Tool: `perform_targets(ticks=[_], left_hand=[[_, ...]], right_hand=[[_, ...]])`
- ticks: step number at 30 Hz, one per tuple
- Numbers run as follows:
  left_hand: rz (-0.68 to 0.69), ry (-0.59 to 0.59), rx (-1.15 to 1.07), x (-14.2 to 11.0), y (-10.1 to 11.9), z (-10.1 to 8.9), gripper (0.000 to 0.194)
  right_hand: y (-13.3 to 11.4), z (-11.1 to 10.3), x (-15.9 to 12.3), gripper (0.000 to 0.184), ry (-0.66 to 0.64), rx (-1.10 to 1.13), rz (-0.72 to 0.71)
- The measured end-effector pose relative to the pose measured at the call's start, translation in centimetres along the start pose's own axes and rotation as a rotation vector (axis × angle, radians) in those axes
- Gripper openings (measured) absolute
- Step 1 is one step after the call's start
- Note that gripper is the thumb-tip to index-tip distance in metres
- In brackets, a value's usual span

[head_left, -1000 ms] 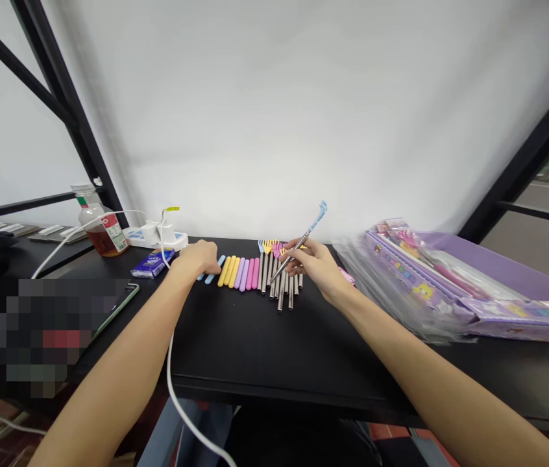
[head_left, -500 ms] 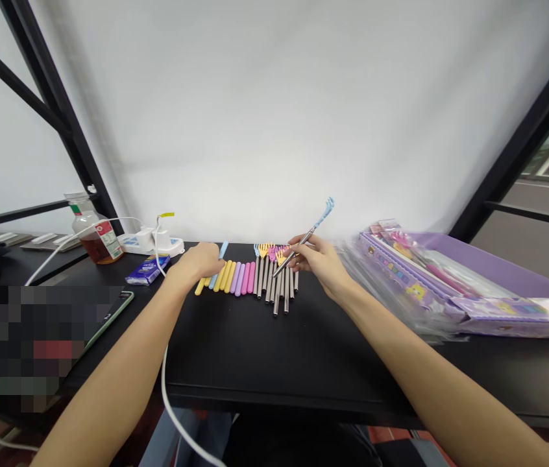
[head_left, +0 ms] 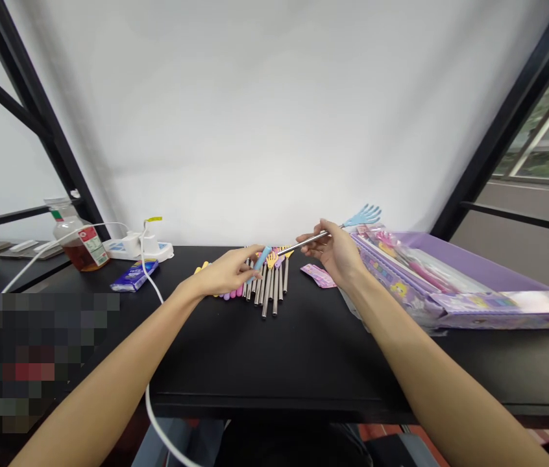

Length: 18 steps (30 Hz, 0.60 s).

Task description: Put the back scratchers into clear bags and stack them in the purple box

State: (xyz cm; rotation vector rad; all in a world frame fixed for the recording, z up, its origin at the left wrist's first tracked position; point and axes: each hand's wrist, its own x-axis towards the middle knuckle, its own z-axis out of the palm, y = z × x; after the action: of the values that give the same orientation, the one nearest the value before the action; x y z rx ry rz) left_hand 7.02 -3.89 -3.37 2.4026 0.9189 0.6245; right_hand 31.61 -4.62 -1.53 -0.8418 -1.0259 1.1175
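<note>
My right hand (head_left: pixel 333 254) is shut on a telescopic steel back scratcher (head_left: pixel 311 239), which lies nearly level with its light blue hand-shaped tip (head_left: pixel 365 216) pointing right. My left hand (head_left: pixel 228 274) pinches a light blue plastic handle (head_left: pixel 262 258) near the scratcher's bare steel end, and the two are close together. Below them, a fanned row of steel scratchers (head_left: pixel 267 290) with small coloured tips lies on the table. Coloured plastic handles (head_left: pixel 228 295) lie beside the row, mostly hidden under my left hand.
A pink packet (head_left: pixel 318 275) lies on the black table (head_left: pixel 274 363). At right stands a purple box (head_left: pixel 469 272) with packaged goods. Back left are an amber-filled bottle (head_left: pixel 77 243), a power strip (head_left: pixel 138 246), a white cable and a blue packet (head_left: pixel 134 275). A pixelated object (head_left: pixel 26 363) covers the front left.
My left hand has moved right over the steel rows and now holds a blue handle. My right hand has swung the scratcher from steeply upright to nearly level, and a pink packet now shows.
</note>
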Motion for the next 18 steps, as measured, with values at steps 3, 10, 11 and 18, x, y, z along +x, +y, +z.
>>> perform_targets(ticks=[3, 10, 11, 18], left_hand=[[0.071, 0.067, 0.202, 0.0, -0.7, 0.2, 0.049], [0.161, 0.124, 0.391, 0.1, -0.1, 0.4, 0.045], [0.163, 0.125, 0.402, 0.1, 0.0, 0.4, 0.044], [0.133, 0.201, 0.56, 0.2, -0.3, 0.4, 0.037]], right_hand=[[-0.2, -0.1, -0.1, 0.035, -0.029, 0.017, -0.049], [0.1, 0.6, -0.7, 0.04, -0.13, -0.01, -0.086], [0.1, 0.7, -0.7, 0.041, -0.133, -0.028, -0.087], [0.1, -0.3, -0.3, 0.041, -0.172, -0.119, -0.206]])
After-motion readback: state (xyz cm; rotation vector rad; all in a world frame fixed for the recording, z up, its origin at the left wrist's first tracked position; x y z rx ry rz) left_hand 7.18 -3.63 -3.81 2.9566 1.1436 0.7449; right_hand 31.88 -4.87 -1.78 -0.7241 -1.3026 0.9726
